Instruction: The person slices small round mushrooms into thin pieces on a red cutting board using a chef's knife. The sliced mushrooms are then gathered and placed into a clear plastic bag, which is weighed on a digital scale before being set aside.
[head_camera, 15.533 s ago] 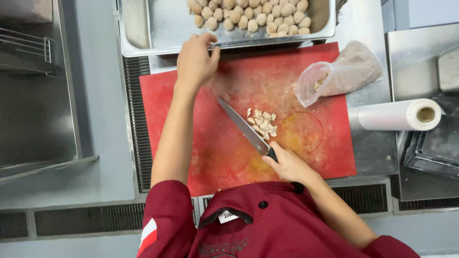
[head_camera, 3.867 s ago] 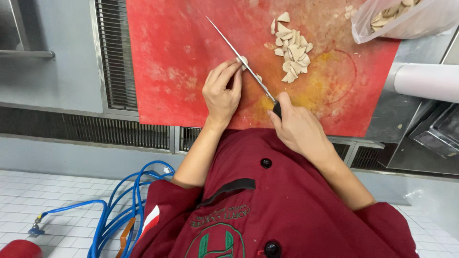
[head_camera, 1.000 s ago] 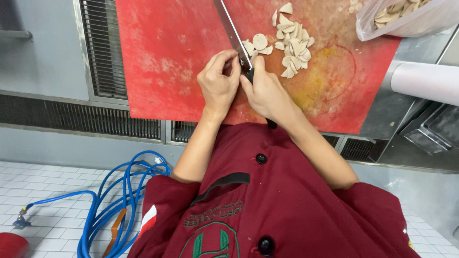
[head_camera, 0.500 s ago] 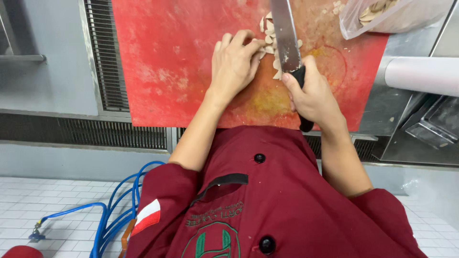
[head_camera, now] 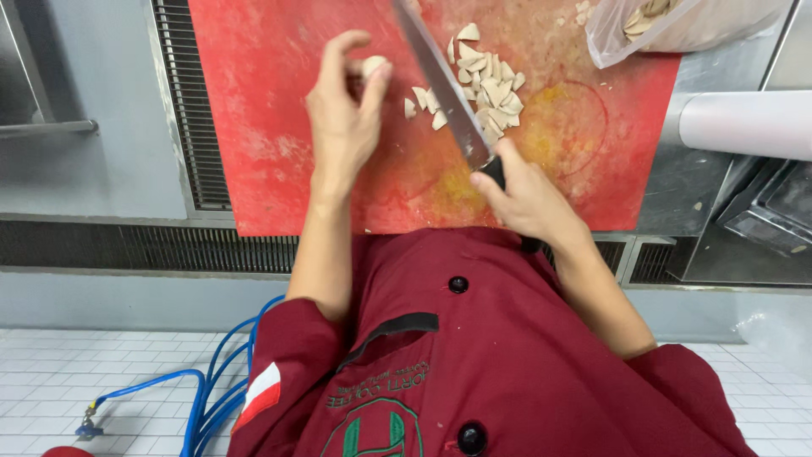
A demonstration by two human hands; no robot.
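The left hand (head_camera: 342, 123) is hovering over the red board (head_camera: 254, 110) in the upper middle of the frame, its fingers (head_camera: 378, 74) pinching 1 pale ball (head_camera: 372, 64). The right hand (head_camera: 529, 195) is gripping a knife (head_camera: 440, 80), fingers wrapped tight around the dark handle, the blade angling toward the top. Cut pieces (head_camera: 491, 85) are lying just right of the blade. A plastic bag (head_camera: 677, 30) is sitting at the upper right, a paper roll (head_camera: 744, 125) below it.

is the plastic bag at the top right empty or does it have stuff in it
Not empty. The clear plastic bag shows pale pieces through its wall, like the cut pieces on the red cutting board.
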